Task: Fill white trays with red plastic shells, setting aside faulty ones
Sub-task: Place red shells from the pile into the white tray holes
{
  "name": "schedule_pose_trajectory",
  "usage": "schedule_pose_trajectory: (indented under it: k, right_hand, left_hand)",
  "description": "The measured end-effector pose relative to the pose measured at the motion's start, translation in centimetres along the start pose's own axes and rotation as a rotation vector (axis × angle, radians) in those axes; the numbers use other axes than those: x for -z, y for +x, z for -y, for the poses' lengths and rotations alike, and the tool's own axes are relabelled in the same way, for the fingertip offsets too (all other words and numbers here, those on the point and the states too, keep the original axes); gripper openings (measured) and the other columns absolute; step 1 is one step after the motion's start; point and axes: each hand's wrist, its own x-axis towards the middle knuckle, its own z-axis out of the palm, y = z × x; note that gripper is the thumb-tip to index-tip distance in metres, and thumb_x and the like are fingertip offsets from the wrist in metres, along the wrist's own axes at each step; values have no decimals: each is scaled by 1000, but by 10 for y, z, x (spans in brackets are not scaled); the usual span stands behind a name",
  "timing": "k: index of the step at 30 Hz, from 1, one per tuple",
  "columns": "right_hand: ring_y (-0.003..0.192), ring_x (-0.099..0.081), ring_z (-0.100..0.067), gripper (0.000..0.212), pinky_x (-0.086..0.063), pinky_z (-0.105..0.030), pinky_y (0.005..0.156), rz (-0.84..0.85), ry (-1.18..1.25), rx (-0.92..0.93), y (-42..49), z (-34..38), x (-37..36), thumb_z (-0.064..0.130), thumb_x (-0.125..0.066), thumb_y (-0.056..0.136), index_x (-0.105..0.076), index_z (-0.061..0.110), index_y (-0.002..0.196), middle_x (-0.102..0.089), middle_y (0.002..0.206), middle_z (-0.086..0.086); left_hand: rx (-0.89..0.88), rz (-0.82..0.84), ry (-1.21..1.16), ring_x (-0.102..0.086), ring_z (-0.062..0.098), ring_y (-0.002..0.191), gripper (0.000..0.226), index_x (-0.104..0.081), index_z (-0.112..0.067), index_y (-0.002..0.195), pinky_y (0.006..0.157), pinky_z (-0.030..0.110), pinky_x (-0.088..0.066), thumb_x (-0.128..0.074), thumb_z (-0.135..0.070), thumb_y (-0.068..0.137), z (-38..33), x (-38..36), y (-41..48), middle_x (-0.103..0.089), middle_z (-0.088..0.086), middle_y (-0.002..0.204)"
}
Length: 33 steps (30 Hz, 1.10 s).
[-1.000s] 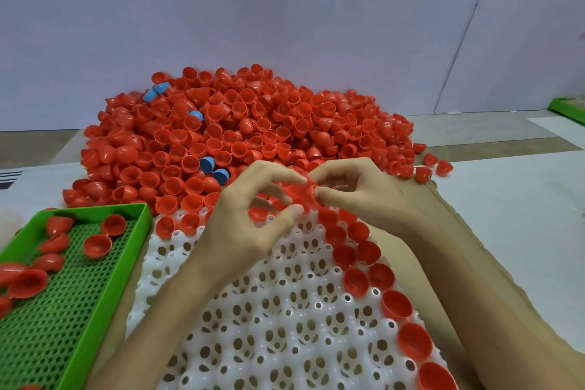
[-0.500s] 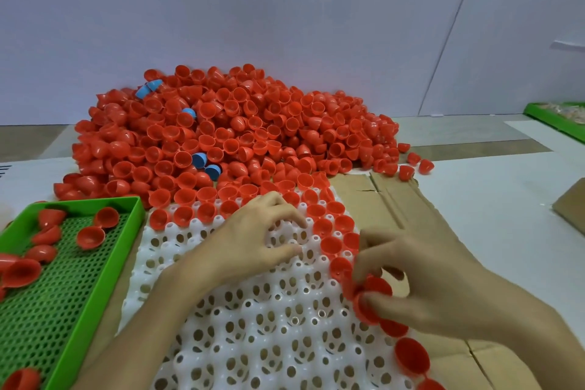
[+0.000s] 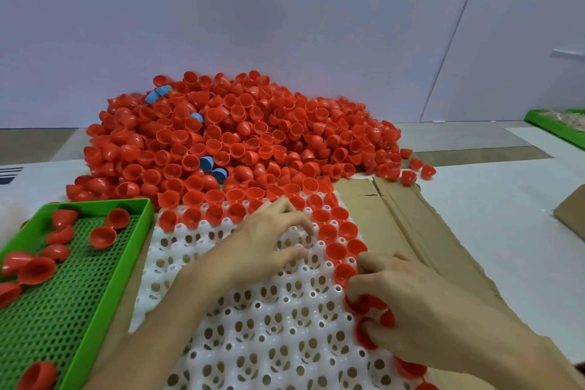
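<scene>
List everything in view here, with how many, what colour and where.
shell pile: hundreds, red, heaped at the back
blue shells: at least four, blue, scattered in the pile
white tray: one, white, centre, on the cardboard
seated shells: a band, red, along the white tray's far and right edges
green tray: one, green, left of the white tray
set-aside shells: about ten, red, loose in the green tray
cardboard: one flattened sheet, brown, under the white tray
second green tray: one, green, far right
left-hand grip: empty, fingertips resting on the white tray
right-hand grip: pinching held shells, red, at the white tray's right edge
</scene>
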Motion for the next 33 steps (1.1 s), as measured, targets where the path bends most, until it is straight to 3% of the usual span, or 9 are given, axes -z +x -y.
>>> schedule_pose_trajectory:
  k: [1,3,5,9,16,19,22,28,33]
  right_hand:
    - [93,-40,-3,9,-31,-14,75,-25,252,-230,-10,7,-4,40,-54,84,-52,36,92,-39,89,19]
    - [95,-39,1,13,-31,-13,77,-37,100,-207,-21,-3,-6,45,-56,86,-54,40,99,-41,95,21]
    - [100,-38,7,19,-33,-13,76,-60,182,-95,-15,2,-12,53,-58,88,-56,47,106,-40,105,28]
    - [103,-44,9,19,-39,-10,79,-116,256,-193,-21,-12,3,65,-54,84,-58,57,101,-43,113,35]
    - [74,-63,-14,23,-53,-34,65,-594,613,-277,30,-57,8,60,-59,87,-72,42,92,-69,83,9]
    - [58,-50,-10,14,-45,-28,61,-836,1093,-426,76,-83,-3,35,-66,91,-75,28,83,-57,61,7]
    - [53,-44,-6,28,-39,-22,54,-1020,1316,-627,106,-102,-26,14,-64,95,-75,27,73,-52,53,11]
    - [48,-47,-4,26,-40,-29,55,-1137,1360,-723,114,-115,-52,13,-65,93,-74,26,72,-53,53,10]
    - [48,-43,-6,26,-38,-28,53,-1154,1398,-723,117,-118,-55,9,-64,93,-72,21,72,-50,54,4]
  left_hand:
    - [1,4,-1,-42,-7,113,25,-61,-43,117,101,26,-40,-67,-40,93,0,0,0,-44,-26,111]
    - [13,17,-10,-46,-6,108,24,-60,-45,115,92,21,-41,-68,-40,93,-1,-1,1,-42,-28,110]
    - [33,37,-39,-52,-3,102,22,-61,-45,113,82,17,-43,-69,-39,93,-3,0,2,-41,-27,111]
    - [46,77,-80,-52,1,103,20,-62,-44,108,85,19,-45,-71,-35,92,-5,4,6,-43,-22,112]
    - [53,51,-113,-53,8,106,23,-67,-33,112,89,25,-46,-73,-34,91,-14,3,20,-46,-14,114]
    - [49,53,-144,-60,9,98,21,-69,-26,111,87,26,-52,-71,-34,92,-14,11,28,-56,-9,112]
    - [66,-73,-181,-66,2,83,10,-73,-25,102,79,24,-56,-67,-30,95,-3,37,36,-70,-9,102]
    - [213,-508,-381,-52,-1,47,10,-74,-14,95,47,12,-40,-65,-11,96,45,108,50,-68,-2,72]
    - [342,-638,-274,-55,4,53,15,-73,-18,89,51,17,-44,-64,-8,95,81,130,55,-68,1,74]
